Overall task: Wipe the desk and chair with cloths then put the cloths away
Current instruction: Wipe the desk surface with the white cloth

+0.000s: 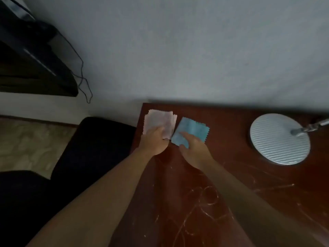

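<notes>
A folded pale pink cloth (158,120) lies at the far left corner of the scratched dark red-brown desk (222,175). My left hand (154,141) rests on its near edge, fingers curled onto it. Right beside it lies a folded light blue cloth (192,128), and my right hand (193,148) grips its near edge with the thumb on top. Both cloths lie flat on the desk. A black chair (85,148) stands left of the desk, below my left forearm.
A round ribbed silver lamp base (279,139) with a metal stem sits at the right of the desk. A grey wall runs behind. A black unit (32,65) with a dangling thin cable (83,81) is at the upper left. Beige floor shows at the left.
</notes>
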The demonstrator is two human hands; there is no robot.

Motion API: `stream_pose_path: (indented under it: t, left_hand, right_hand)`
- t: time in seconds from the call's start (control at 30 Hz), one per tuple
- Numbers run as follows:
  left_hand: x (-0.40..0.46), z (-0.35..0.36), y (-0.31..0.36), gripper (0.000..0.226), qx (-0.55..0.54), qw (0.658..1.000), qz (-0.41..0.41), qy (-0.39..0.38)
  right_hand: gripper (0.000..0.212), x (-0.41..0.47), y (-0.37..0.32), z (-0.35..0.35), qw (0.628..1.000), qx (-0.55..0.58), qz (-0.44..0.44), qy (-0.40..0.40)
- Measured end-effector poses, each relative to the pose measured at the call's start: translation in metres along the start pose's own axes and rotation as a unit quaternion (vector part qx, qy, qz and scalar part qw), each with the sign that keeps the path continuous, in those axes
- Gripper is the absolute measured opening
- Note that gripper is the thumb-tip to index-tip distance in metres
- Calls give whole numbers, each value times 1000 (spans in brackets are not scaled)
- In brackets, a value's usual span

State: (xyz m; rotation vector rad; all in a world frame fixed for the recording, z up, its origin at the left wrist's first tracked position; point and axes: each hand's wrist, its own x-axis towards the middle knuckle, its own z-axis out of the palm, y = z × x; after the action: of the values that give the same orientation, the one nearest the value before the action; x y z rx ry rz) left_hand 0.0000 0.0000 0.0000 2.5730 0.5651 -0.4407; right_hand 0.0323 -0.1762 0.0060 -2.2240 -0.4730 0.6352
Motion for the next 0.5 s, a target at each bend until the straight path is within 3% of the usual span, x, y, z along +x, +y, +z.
stream_pose_path:
  t: [0.13,0.23,0.37,0.43,0.5]
  left_hand:
    - [11,33,-2,64,99,991,-47,-71]
    - [12,56,-5,64,126,991,-31,-30]
    - [-3,65,-12,61,141,990,5,26]
    - [-13,65,-13,55,103,993,28,52]
    - [-21,58,-10,44,-11,999,28,43]
  right_hand:
    - [57,1,44,18,975,-202,10,-93]
    - [58,10,68,20,948,-303,8,-99]
    - [56,29,63,13,926,-373,51,-37]
    - [45,36,50,14,933,-355,-21,49]
    - [45,41,34,23,950,-268,-136,87]
